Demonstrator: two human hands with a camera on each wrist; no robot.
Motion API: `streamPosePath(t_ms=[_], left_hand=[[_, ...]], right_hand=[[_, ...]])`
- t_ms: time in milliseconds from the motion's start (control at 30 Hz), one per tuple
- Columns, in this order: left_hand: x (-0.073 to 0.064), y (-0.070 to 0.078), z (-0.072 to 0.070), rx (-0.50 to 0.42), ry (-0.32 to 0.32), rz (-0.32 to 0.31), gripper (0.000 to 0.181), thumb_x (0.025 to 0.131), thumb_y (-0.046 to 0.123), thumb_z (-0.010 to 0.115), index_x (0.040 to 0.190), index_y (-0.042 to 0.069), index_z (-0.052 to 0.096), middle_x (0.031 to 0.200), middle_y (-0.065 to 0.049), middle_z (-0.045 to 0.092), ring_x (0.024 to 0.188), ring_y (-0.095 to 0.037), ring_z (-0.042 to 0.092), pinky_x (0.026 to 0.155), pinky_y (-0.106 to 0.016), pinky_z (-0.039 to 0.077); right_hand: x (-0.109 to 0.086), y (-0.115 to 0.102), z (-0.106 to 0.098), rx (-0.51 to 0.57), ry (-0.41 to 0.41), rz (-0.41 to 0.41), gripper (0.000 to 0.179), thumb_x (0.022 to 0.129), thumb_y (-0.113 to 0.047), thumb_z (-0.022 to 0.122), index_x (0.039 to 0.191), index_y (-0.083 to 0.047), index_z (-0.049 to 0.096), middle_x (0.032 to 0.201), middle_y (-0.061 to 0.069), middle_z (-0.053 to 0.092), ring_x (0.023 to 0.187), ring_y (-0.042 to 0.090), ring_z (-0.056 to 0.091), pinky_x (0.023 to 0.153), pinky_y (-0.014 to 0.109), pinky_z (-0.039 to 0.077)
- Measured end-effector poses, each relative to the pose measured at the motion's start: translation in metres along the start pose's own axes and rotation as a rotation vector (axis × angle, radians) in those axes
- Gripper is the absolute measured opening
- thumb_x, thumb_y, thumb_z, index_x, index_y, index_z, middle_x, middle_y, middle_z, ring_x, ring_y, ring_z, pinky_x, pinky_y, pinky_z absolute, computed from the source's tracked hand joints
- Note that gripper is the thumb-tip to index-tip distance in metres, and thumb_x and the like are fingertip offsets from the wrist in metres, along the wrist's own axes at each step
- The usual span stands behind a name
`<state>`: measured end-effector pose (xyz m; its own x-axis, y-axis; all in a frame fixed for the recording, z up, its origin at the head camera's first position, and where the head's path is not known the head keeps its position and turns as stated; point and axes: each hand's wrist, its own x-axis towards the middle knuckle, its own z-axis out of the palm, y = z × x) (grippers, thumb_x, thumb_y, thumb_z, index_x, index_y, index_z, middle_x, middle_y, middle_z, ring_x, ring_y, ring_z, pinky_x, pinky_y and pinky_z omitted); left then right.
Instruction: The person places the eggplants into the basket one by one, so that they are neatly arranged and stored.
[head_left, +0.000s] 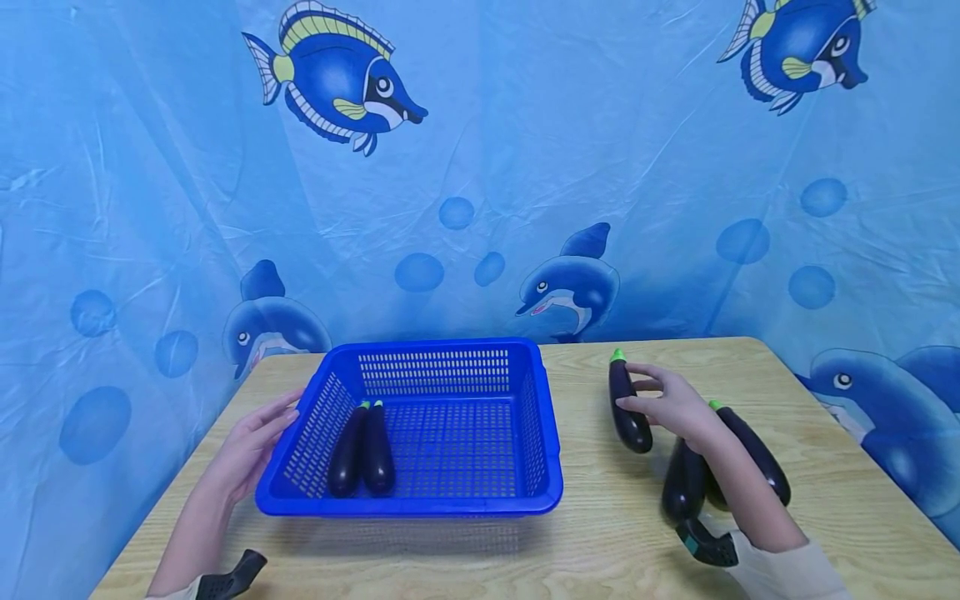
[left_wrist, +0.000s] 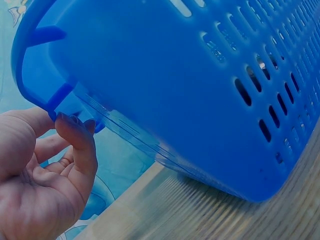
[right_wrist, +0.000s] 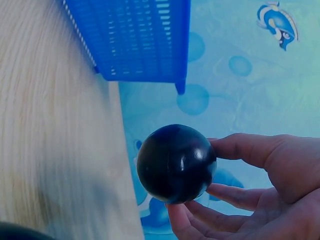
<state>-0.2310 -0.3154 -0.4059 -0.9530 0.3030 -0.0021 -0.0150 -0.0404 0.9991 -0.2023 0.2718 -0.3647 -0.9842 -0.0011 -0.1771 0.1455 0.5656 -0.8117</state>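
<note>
My right hand [head_left: 675,408] holds a dark purple eggplant [head_left: 630,429] with a green stem end, thumb on one side and fingers on the other. In the right wrist view the eggplant's round, glossy end [right_wrist: 175,165] faces the camera. At the left, my left hand [head_left: 251,442] grips the rim of a blue plastic basket [head_left: 412,506] between thumb and fingers; the left wrist view shows the fingertips [left_wrist: 75,127] at that rim. Two eggplants, one [head_left: 347,458] beside the other [head_left: 378,454], lie side by side in the basket's left part.
More eggplants, among them one at the front [head_left: 682,487] and one farther right [head_left: 757,454], lie on the wooden table [head_left: 600,533] below my right forearm, which partly hides them. A blue sea-animal curtain [head_left: 480,167] hangs behind the table's back edge.
</note>
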Motion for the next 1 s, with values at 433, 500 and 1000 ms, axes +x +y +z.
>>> streamPosePath(t_ms=[433,500,1000], left_hand=[[0.000,0.002,-0.002,-0.001,0.002,-0.012,0.032,0.115,0.020,0.044,0.135,0.036,0.063,0.121,0.009,0.074,0.106,-0.011,0.074,0.086,-0.030,0.063],[0.000,0.002,-0.002,-0.008,-0.005,-0.008,0.032,0.115,0.019,0.044,0.134,0.037,0.063,0.121,0.008,0.074,0.105,-0.012,0.074,0.086,-0.030,0.063],[0.001,-0.001,-0.002,-0.033,-0.016,-0.007,0.032,0.115,0.018,0.045,0.131,0.038,0.065,0.121,0.008,0.075,0.105,-0.012,0.074,0.086,-0.031,0.063]], right_hand=[[-0.018,-0.025,0.006,-0.017,0.016,-0.070,0.073,0.105,-0.021,0.067,0.163,0.002,0.030,0.156,0.040,0.039,0.134,0.055,0.053,0.102,0.060,0.055],[-0.020,-0.026,0.007,-0.020,0.016,-0.076,0.073,0.105,-0.021,0.067,0.163,0.001,0.029,0.157,0.039,0.039,0.133,0.056,0.053,0.102,0.061,0.054],[-0.027,-0.036,0.009,-0.009,0.019,-0.099,0.073,0.104,-0.021,0.068,0.162,0.002,0.032,0.154,0.039,0.042,0.129,0.055,0.058,0.100,0.062,0.055]])
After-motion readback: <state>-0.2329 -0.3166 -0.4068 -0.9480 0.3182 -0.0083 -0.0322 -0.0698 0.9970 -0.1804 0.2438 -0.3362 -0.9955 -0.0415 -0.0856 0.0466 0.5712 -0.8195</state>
